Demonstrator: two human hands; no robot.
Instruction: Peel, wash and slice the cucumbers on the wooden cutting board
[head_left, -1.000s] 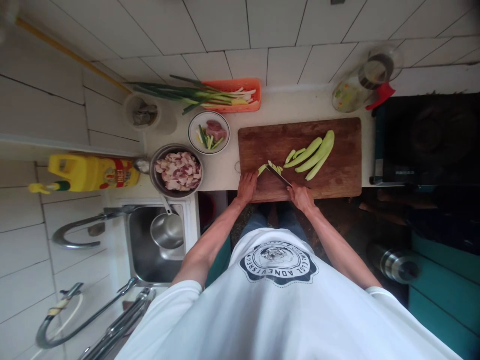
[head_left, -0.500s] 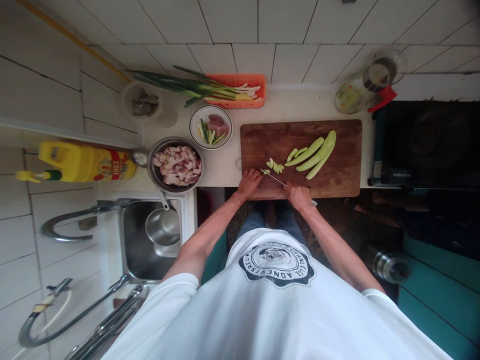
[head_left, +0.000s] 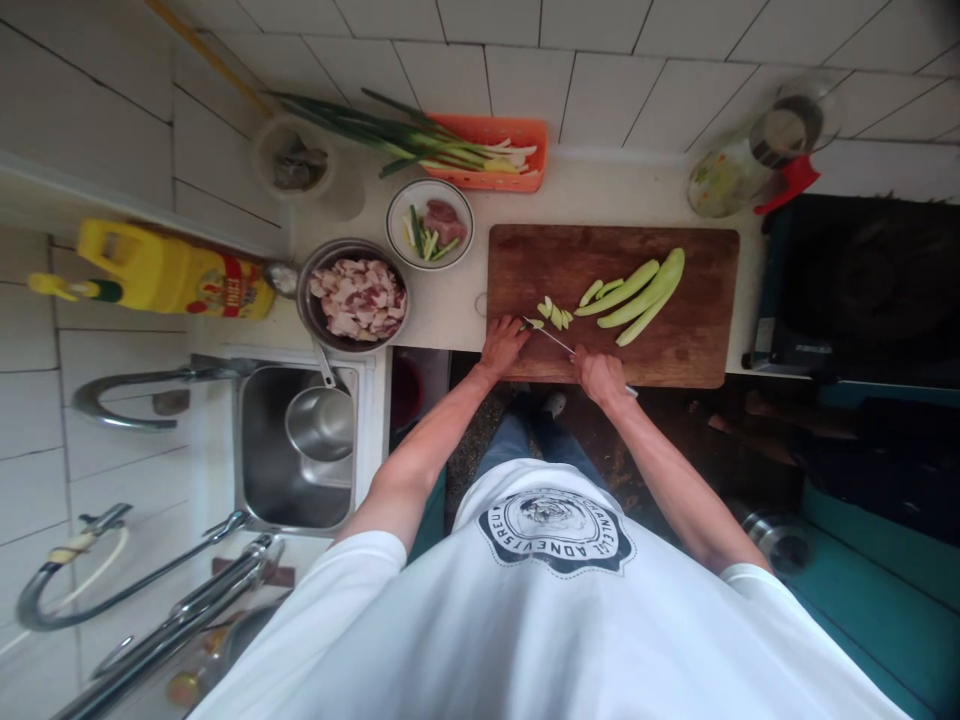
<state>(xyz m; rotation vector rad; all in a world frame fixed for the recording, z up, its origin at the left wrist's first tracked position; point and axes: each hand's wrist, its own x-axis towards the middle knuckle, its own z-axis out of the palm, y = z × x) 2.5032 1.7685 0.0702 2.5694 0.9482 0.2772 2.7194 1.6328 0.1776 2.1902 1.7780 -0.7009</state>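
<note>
My right hand (head_left: pixel 600 375) grips a kitchen knife (head_left: pixel 551 338) at the front edge of the wooden cutting board (head_left: pixel 652 365). Its blade points left, the tip close to the fingers of my left hand (head_left: pixel 504 345). That hand rests at the board's front left corner, fingers bent together. Whatever is between them is too small to name. Beside the blade lies a small cluster of pale green vegetable slices (head_left: pixel 555 313). Farther right are long pale green vegetable pieces (head_left: pixel 645 300), cut lengthwise.
A pan of cut raw meat (head_left: pixel 358 300) and a plate with meat and scallions (head_left: pixel 411 187) stand left of the board. Behind them is an orange basket (head_left: pixel 525 180) with green onions. The sink (head_left: pixel 259 470) holds a metal pot (head_left: pixel 319 425). A black stove (head_left: pixel 862 290) is at right.
The view has shifted, so the board and counter sit slightly higher in the picture. Both hands keep nearly the same place on the board, the knife still in the right hand.
</note>
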